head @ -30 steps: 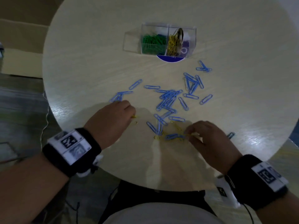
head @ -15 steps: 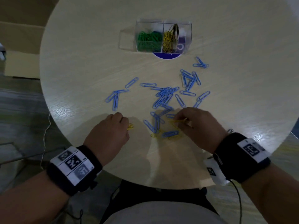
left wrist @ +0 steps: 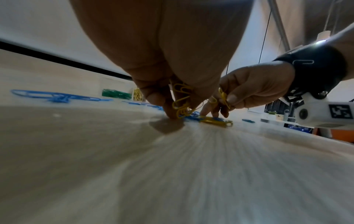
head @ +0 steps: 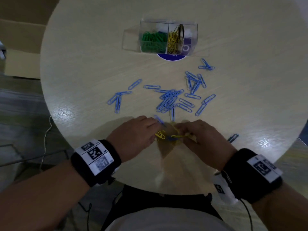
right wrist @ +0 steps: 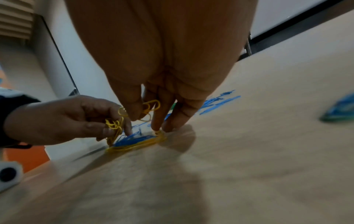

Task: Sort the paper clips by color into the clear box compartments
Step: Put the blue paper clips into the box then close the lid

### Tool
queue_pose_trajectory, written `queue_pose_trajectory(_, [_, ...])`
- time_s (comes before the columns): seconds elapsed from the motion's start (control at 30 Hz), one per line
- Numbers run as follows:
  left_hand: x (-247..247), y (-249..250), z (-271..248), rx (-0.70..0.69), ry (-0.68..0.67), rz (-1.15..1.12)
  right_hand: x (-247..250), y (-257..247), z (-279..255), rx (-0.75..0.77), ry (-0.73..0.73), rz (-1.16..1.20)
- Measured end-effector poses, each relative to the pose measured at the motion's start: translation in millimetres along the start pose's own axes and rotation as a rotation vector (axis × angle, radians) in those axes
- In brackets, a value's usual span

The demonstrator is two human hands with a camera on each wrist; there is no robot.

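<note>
A round, pale wood-grain bench [head: 83, 64] fills most of the head view. At its upper centre we see the clear box [head: 168, 37], divided into compartments: the left one holds green paper clips [head: 154, 41], the one to its right holds yellow paper clips [head: 172, 42], and the box partly covers a round purple sticker [head: 171, 57].

In the lower centre of the frame our two hands meet, each wrist wearing a black band with printed markers. The left hand [head: 133, 137] has its fingers curled around a small bunch of loose yellow clips [left wrist: 182, 97], with one fingertip touching the bench, as the left wrist view shows. The right hand [head: 200, 139] likewise pinches a few yellow clips between thumb and fingers [right wrist: 151, 106], while its remaining fingertips press down beside a tangle of one yellow clip and blue clips [right wrist: 136, 141] lying on the bench between the two hands.

Across the middle of the head view, between the hands and the box, we see the scattered blue paper clips [head: 168, 99], the densest cluster at centre and smaller groups toward the upper right and the left. A single blue clip [head: 233, 137] lies apart at the right, near the bench edge.
</note>
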State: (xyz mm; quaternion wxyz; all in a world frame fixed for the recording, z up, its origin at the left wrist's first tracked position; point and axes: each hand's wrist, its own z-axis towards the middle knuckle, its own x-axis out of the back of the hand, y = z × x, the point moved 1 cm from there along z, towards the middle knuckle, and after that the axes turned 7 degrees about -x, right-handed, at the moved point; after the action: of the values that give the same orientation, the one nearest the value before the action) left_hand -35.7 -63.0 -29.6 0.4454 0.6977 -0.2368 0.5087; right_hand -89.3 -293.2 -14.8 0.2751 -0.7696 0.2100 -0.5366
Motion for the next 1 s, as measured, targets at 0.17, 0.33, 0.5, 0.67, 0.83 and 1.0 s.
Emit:
queue_pose_trajectory(0.17, [11.6,-18.8,-8.5,0.135,0.065,-0.012,9.2,2.9,28.2,-0.103,0.134,0.092])
queue_pose_trajectory(0.33, [28.0,-31.8,-7.1,0.323,0.222,-0.234,30.3,12.5,38.5,-0.200,0.274,0.168])
queue_pose_trajectory(0.5, [66.5,-54.6,51.0,0.460,0.463,-0.341,75.0,7.6,70.3,-0.238,0.388,0.236])
queue_pose_trajectory(0.67, [111.3,-78.2,138.6,0.518,0.565,-0.380,110.2,8.2,103.9,-0.295,0.494,0.273])
queue_pose_trajectory(0.83, [124.5,-91.2,194.1,0.561,0.506,-0.315,121.3,10.9,120.2,-0.334,0.525,0.274])
queue_pose_trajectory(1.0, [116.4,-102.0,208.9,0.589,0.500,-0.434,123.6,13.7,134.3,-0.371,0.488,0.235])
